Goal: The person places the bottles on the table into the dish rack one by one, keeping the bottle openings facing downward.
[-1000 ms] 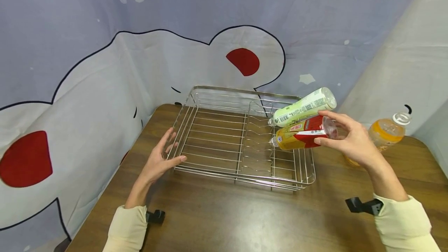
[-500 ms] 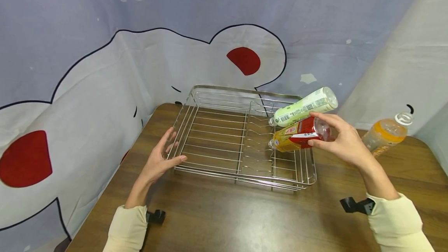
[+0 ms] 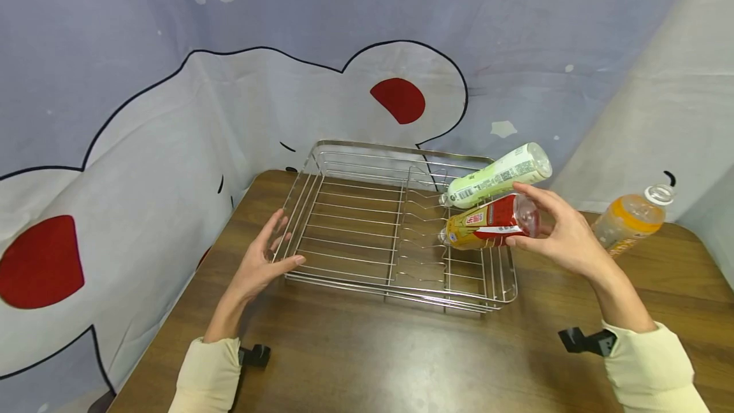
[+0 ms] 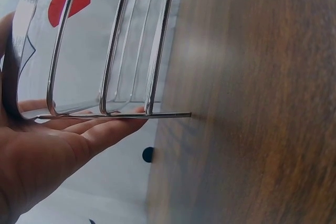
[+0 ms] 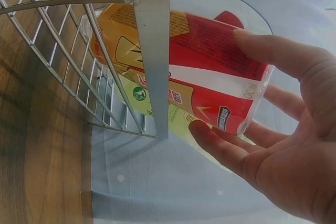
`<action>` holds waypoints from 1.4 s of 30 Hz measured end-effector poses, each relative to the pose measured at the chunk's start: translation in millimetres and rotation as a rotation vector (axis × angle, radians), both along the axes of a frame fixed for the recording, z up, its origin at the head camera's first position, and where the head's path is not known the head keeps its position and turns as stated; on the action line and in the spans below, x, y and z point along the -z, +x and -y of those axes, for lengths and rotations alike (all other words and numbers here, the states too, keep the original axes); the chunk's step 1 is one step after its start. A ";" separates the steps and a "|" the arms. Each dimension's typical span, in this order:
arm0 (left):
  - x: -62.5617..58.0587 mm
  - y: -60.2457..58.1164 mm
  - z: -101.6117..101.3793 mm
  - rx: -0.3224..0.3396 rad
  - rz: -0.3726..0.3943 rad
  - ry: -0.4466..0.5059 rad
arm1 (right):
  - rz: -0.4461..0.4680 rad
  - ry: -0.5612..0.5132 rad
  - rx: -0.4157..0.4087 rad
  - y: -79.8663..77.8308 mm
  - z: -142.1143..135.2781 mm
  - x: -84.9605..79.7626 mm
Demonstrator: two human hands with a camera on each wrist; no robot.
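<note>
A silver wire dish rack (image 3: 367, 145) stands on the table. My left hand (image 3: 258, 266) rests against its front left corner, fingers along the outside of the left wires (image 4: 55, 66) and thumb across the front rim. With thumb and fingers, my right hand (image 3: 564, 234) holds a drink bottle with a red and yellow label (image 3: 493, 218) near its base. That bottle tilts, neck down among the divider wires, its base raised at the right. Behind it a light green bottle (image 3: 496, 177) leans the same way, partly covered in the right wrist view.
An orange-banded bottle (image 3: 633, 214) with a clear top stands on the table right of the rack, partly behind my right hand. The brown wooden table (image 3: 367, 355) extends in front. Patterned cloth (image 3: 275, 101) hangs close behind the rack and to the left.
My right hand has moved slightly left with the red and yellow bottle, which has shifted and turned a little. My left hand, the rack and the green bottle stay put.
</note>
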State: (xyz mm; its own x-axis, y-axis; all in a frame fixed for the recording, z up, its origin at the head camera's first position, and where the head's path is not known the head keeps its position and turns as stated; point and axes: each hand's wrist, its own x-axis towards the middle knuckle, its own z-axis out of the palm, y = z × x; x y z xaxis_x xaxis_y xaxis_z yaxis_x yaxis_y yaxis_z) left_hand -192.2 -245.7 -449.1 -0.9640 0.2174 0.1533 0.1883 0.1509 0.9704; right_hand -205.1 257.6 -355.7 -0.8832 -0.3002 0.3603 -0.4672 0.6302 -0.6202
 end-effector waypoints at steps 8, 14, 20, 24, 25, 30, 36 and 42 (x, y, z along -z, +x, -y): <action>1.0 1.1 -0.2 -0.011 0.004 -0.014 | 0.022 -0.044 -0.015 4.4 -3.8 3.7; 0.7 1.7 -0.6 -0.012 0.003 -0.016 | 0.063 -0.052 -0.014 9.2 -8.2 6.2; 0.1 1.5 -1.2 -0.012 -0.006 -0.020 | 0.066 -0.094 -0.034 14.3 -16.6 5.1; -0.1 1.7 -0.4 -0.013 0.001 -0.018 | 0.049 -0.087 -0.001 18.9 -26.8 -5.6; -0.2 1.9 -0.1 -0.015 0.004 -0.015 | 0.038 -0.083 0.005 19.8 -30.0 -9.1; -0.8 2.1 1.4 -0.026 0.009 -0.026 | -0.094 -0.124 0.134 28.2 -45.9 -28.9; -1.7 1.2 -0.5 -0.030 0.016 -0.038 | -0.368 -0.249 0.344 38.2 -65.6 -41.9; 0.2 1.1 -1.1 -0.029 0.019 -0.035 | -0.471 -0.225 0.487 40.5 -84.4 -40.6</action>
State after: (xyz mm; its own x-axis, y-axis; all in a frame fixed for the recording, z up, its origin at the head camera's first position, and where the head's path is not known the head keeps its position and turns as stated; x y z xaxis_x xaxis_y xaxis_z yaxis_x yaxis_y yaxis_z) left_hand -191.1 -244.6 -449.3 -0.9726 0.1941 0.1279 0.1652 0.1902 0.9678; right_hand -164.6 342.0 -315.1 -0.6336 0.2154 0.7431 -0.4148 0.7162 -0.5613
